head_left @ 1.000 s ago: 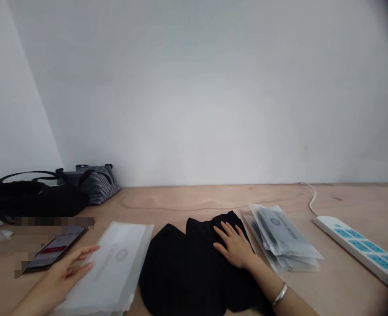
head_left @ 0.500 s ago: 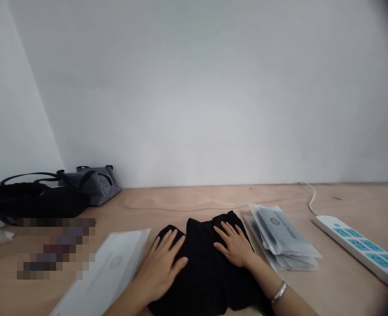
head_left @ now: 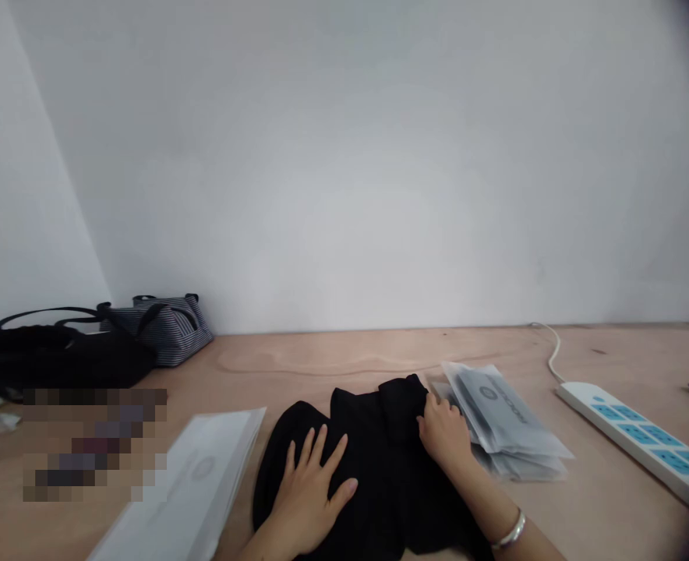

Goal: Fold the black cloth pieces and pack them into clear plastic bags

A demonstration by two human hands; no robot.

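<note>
A black garment [head_left: 362, 460] lies on the wooden table in front of me, its top edge uneven. Spread flat on its left part is my left hand [head_left: 312, 491], fingers apart and holding nothing. My right hand [head_left: 445, 428] is at the garment's upper right edge, its fingers bent and closed on the black cloth; the fingertips are partly hidden. A silver bangle circles the right wrist.
Frosted plastic bags lie in a pile [head_left: 502, 413] right of the garment and in a stack [head_left: 192, 475] to its left. A white power strip [head_left: 637, 436] is at the right. A striped bag [head_left: 174, 331] and a black bag [head_left: 64, 354] stand back left.
My right hand has moved right to the garment's edge, its fingers going from spread to closed on the cloth. My left hand has slid slightly down and right, still spread.
</note>
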